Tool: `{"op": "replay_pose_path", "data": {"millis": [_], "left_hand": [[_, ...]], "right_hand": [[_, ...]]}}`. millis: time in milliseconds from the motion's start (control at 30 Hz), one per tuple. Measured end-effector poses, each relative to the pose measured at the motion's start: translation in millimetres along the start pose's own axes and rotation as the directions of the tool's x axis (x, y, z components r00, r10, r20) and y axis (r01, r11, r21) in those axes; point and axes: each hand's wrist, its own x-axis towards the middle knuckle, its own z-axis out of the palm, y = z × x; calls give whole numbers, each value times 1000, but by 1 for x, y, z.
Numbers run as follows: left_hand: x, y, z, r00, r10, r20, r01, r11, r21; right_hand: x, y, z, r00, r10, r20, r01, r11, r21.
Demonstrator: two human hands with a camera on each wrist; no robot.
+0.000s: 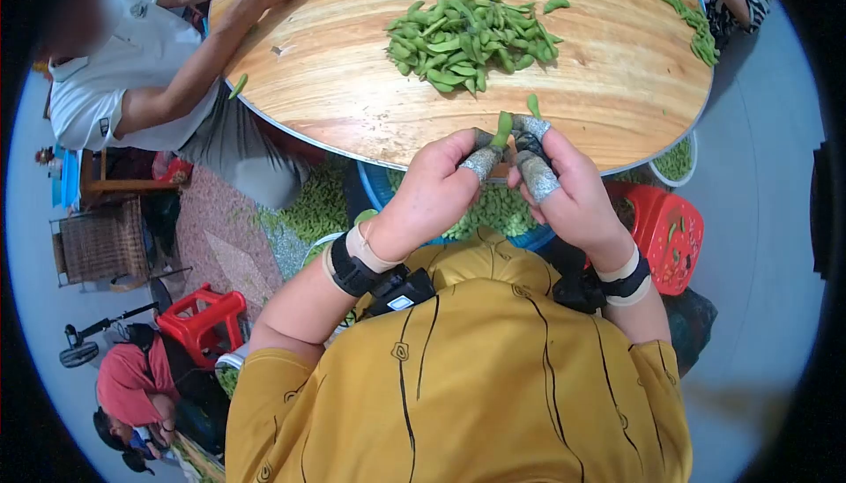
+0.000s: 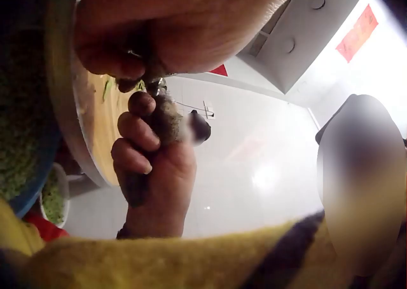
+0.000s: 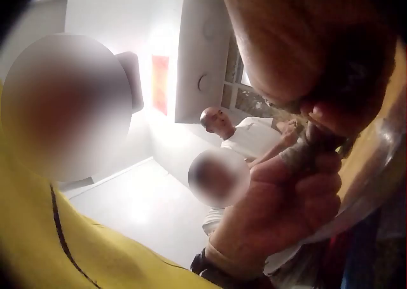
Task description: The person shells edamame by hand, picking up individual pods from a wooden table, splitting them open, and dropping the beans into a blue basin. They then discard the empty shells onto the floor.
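In the head view, both hands meet over the near rim of the wooden table [image 1: 335, 113], with taped fingertips. My left hand [image 1: 432, 188] pinches an upright green pod [image 1: 502, 130] between thumb and finger. The right hand [image 1: 573, 188] has its fingers curled close beside it, and another pod [image 1: 533, 106] pokes up at its fingertips. A heap of pods [image 1: 467, 42] lies beyond the hands. In the left wrist view the left hand [image 2: 178, 28] is above the right hand [image 2: 156, 168]. The right wrist view shows the right hand [image 3: 311, 47] over the left hand [image 3: 273, 206], the pods hidden.
A blue basin [image 1: 374, 185] of shelled beans sits below the hands. At the right are a white bucket [image 1: 674, 161] and a red stool [image 1: 674, 236]. A person in a white shirt [image 1: 132, 86] sits at the left. Another red stool [image 1: 204, 317] stands lower left.
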Motion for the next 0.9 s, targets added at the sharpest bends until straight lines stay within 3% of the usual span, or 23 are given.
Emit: {"op": "replay_pose_path", "data": {"millis": [100,133,167,200,267,333,400,433,467,500,533,567,600,633,667,700,733,767,833,900], "left_hand": [[3,-8,-3,999,49,18,-51,995,91],[4,-13,-4,970,243,-6,-227,914,335],[5,-15,-5,903,429,19,-366,746,557],[2,-12,-4,903,429,25,-370,745,555],[-6,-3,1,814,579,45,-360,443,821],[-4,-7,-1,795,602,72,-382,405,831],[-4,-3,-5,775,625,94,-397,366,841],[-5,7,-9,956,292,29,-270,838,475],[-5,13,-14,985,-68,157,70,998,-5],[-4,11,-19,986,-69,155,70,997,-6],[-3,6,-25,955,-89,283,167,949,-268],[-3,4,-28,910,-70,408,284,823,-492],[-2,9,-22,957,-142,252,200,954,-221],[-1,8,-19,956,-143,254,201,955,-219],[0,5,-16,982,155,110,-179,948,263],[0,0,-13,874,469,126,-414,584,698],[2,-5,-11,804,579,134,-425,403,811],[2,-6,-9,805,578,133,-422,403,812],[0,-6,-5,827,545,138,-303,227,926],[1,-7,-6,833,538,132,-305,247,920]], "right_hand": [[-1,2,-3,1000,-4,16,4,1000,-18],[-1,1,-3,1000,-4,10,4,1000,-18],[-2,-3,-3,997,74,33,-76,995,60],[-2,-4,-3,987,150,61,-157,978,135],[-1,0,-2,990,135,48,-140,979,146],[-1,6,-2,992,123,38,-128,979,157],[2,9,-4,980,171,103,-197,910,365],[0,4,-5,980,172,102,-198,910,365],[-3,-6,-8,958,226,175,-282,846,453],[-4,-11,-10,930,268,252,-365,766,530],[-3,-11,-10,929,270,255,-367,764,530],[-1,-9,-10,933,262,246,-353,797,490],[0,-7,-10,938,253,236,-336,829,447],[2,-4,-9,939,252,233,-334,828,450],[3,-1,-7,943,269,197,-326,864,383],[4,2,-5,946,282,161,-320,894,312],[4,2,-2,944,285,166,-324,893,312],[4,1,2,954,266,134,-295,910,291],[5,3,3,965,241,99,-260,926,275],[6,8,1,962,245,123,-270,920,285]]}}
